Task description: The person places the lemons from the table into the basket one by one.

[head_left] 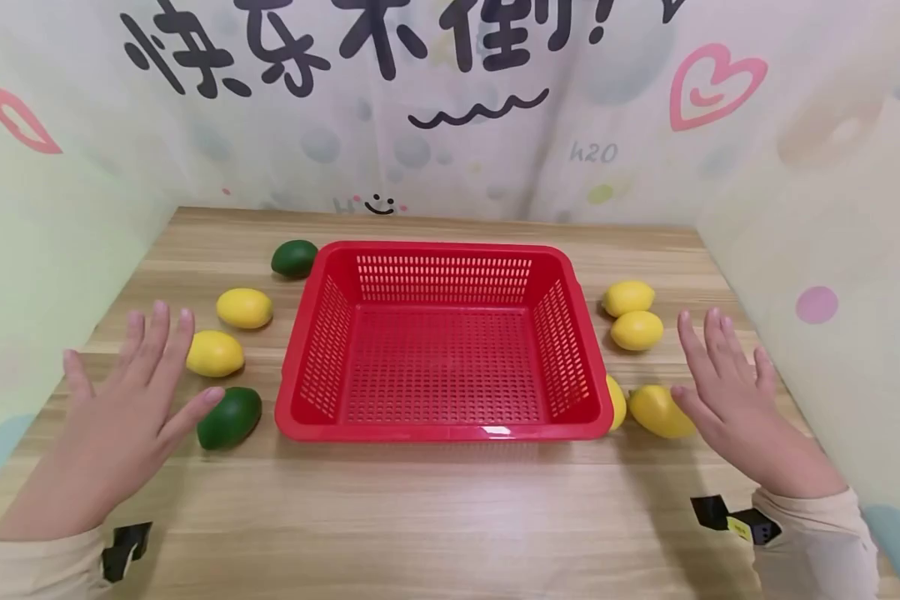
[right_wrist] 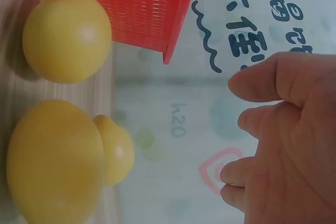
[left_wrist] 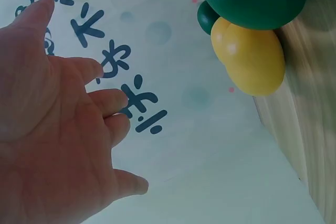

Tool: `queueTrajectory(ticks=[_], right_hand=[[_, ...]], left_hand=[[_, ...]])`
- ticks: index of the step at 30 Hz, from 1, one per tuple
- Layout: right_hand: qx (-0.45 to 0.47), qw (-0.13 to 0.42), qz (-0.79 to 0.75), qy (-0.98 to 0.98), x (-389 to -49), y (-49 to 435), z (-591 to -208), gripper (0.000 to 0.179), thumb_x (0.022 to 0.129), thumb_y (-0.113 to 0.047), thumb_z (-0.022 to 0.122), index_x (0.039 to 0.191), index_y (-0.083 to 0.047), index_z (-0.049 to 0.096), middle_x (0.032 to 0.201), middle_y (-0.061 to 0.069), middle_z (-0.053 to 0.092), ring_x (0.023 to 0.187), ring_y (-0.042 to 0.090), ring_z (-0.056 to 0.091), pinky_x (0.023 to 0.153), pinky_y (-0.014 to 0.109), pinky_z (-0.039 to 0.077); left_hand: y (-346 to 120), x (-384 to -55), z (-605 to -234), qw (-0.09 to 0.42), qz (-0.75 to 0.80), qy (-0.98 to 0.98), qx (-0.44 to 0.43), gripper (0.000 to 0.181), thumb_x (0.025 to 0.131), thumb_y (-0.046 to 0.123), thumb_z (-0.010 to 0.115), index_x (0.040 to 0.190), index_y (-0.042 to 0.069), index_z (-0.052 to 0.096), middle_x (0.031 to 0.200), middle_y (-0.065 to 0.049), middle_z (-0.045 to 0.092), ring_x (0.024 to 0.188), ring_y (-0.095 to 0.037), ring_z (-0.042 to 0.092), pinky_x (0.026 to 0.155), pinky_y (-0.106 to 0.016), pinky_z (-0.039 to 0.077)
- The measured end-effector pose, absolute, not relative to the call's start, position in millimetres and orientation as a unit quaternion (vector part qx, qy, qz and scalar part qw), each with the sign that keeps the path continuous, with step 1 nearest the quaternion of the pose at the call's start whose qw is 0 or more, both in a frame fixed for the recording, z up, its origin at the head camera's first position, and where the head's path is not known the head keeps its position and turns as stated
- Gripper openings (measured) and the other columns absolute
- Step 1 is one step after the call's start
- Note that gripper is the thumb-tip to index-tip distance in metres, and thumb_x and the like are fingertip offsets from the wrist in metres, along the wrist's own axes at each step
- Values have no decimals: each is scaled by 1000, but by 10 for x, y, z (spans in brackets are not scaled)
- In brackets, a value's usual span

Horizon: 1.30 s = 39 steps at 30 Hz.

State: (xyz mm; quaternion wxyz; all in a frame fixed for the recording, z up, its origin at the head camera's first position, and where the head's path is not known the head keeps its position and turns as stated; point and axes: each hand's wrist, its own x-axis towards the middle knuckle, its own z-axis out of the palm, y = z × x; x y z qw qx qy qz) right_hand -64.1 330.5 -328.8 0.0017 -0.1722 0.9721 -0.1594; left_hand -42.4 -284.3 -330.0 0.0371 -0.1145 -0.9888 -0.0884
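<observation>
One red perforated plastic basket (head_left: pixel 420 432) on the wood-grain table (head_left: pixel 450 517). To its left, two lemons (head_left: pixel 244 308) and two dark-green fruits (head_left: pixel 230 418), probably avocados; to its right, four lemons (head_left: pixel 637 331), one partly hidden by the basket. Left hand (head_left: pixel 123 421), fingers straight and spread, near the left-side fruits; right hand (head_left: pixel 746 412), fingers extended and apart, near the right-side lemons

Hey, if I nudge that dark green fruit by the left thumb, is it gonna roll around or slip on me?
The dark green fruit would probably roll, since its sides are rounded and it lies on a flat tabletop. It may curve rather than run straight, being longer than wide. Its smooth, slightly shiny surface might also feel slippery.
</observation>
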Motion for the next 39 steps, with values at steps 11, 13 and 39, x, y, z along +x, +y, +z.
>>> queueTrajectory(ticks=[11, 13, 39], right_hand=[[-140, 46, -150, 978, -680, 3325, -3309, 87, 107, -32, 53, 165, -13, -8, 167, 30, -13, 150, 59, 0, 111, 76, -10], [-136, 52, -143, 979, -695, 3335, -3322, 88, 106, -34, 55, 166, -14, -6, 166, 34, -6, 146, 63, 9, 110, 78, -4], [-143, 77, -73, 984, -711, 3459, -3465, 88, 86, -35, 81, 150, 9, 41, 116, 29, 70, 114, 49, 60, 88, 66, 28]], left_hand=[[-2802, -479, -3365, 36, -84, -988, -124, 92, 105, 49, 53, 165, 11, -5, 170, -20, -7, 156, -36, -15, 103, -79, -22], [-2780, -504, -3384, 33, -88, -987, -130, 92, 105, 49, 53, 165, 11, -5, 171, -19, -5, 156, -36, -13, 104, -80, -21], [-2365, -677, -3531, 33, -143, -961, -234, 72, 108, 36, 49, 167, 20, 11, 173, -10, 10, 159, -30, 0, 115, -76, -8]])
